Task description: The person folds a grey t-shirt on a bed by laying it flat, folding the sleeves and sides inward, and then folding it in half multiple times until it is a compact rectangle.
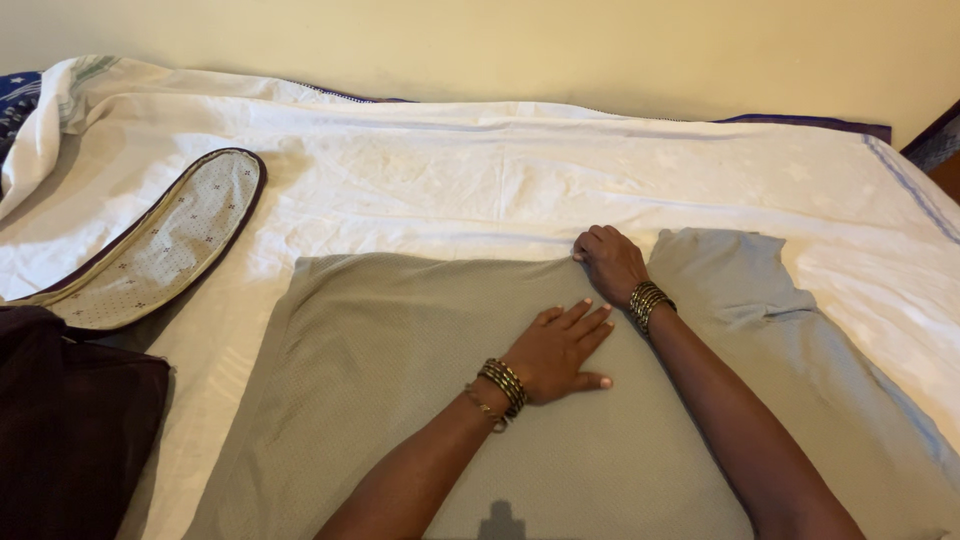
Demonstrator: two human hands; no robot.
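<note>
Now smoothing grey-green garment: left hand flat, fingers spread; right hand curled, seemingly pinching top fold edge. Next needs even pull across.

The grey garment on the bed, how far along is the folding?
Partly done. The grey garment lies flat on the white sheet, its left side apparently turned in to a straight edge. The left hand presses its middle; the right hand grips the top edge. The right sleeve lies spread, unfolded.
</note>
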